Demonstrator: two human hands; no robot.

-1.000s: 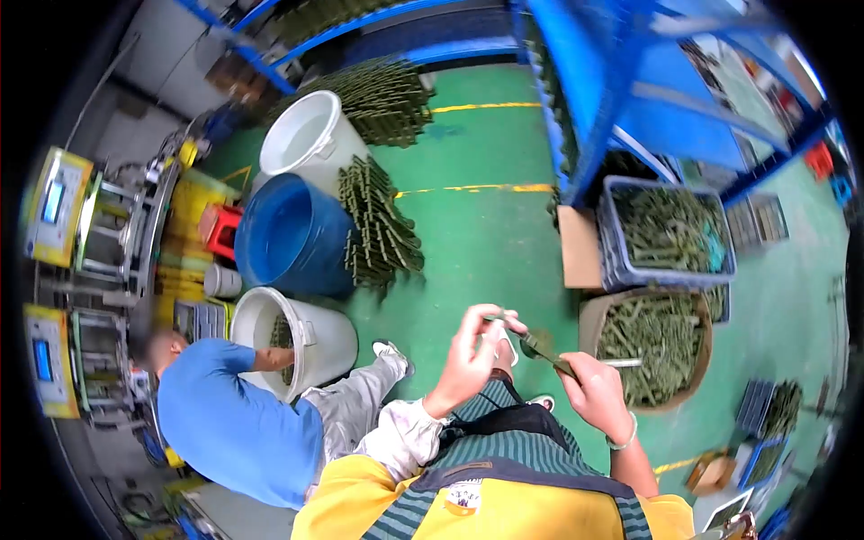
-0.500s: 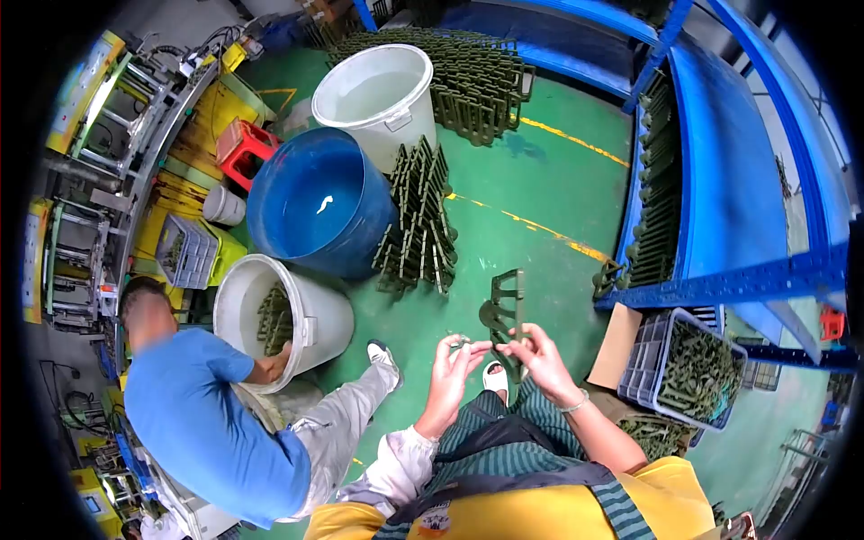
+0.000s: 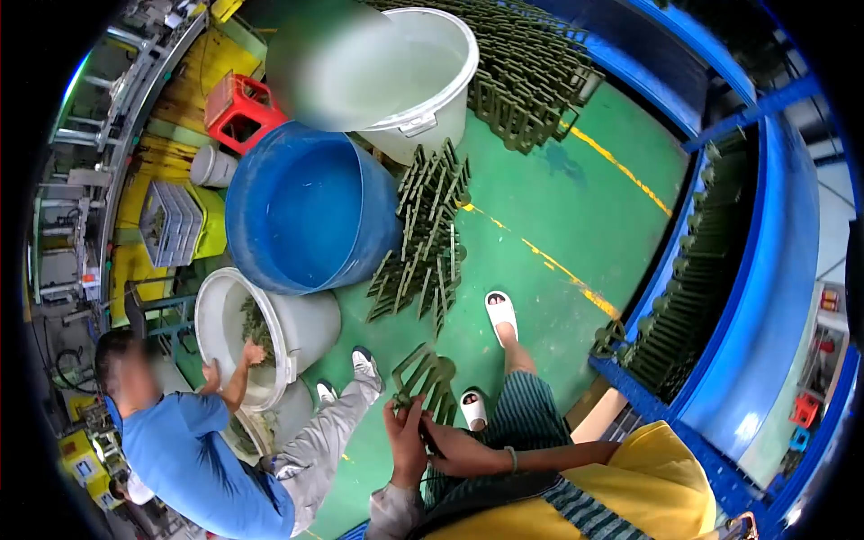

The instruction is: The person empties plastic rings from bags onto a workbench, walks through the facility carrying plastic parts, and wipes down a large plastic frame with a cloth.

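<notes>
You are gripping a dark green moulded plastic rack of prongs (image 3: 427,378) with both hands: your left hand (image 3: 407,432) is closed on its lower edge, your right hand (image 3: 450,443) pinching beside it. It is hanging over the green floor (image 3: 540,180), near your white slippers (image 3: 500,312).

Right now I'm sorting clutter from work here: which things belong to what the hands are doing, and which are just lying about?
In hand:
- green plastic frame, held by left hand and right hand
- stacked green frames on the floor

Lying about:
- blue tub
- red stool
- grey crate
</notes>
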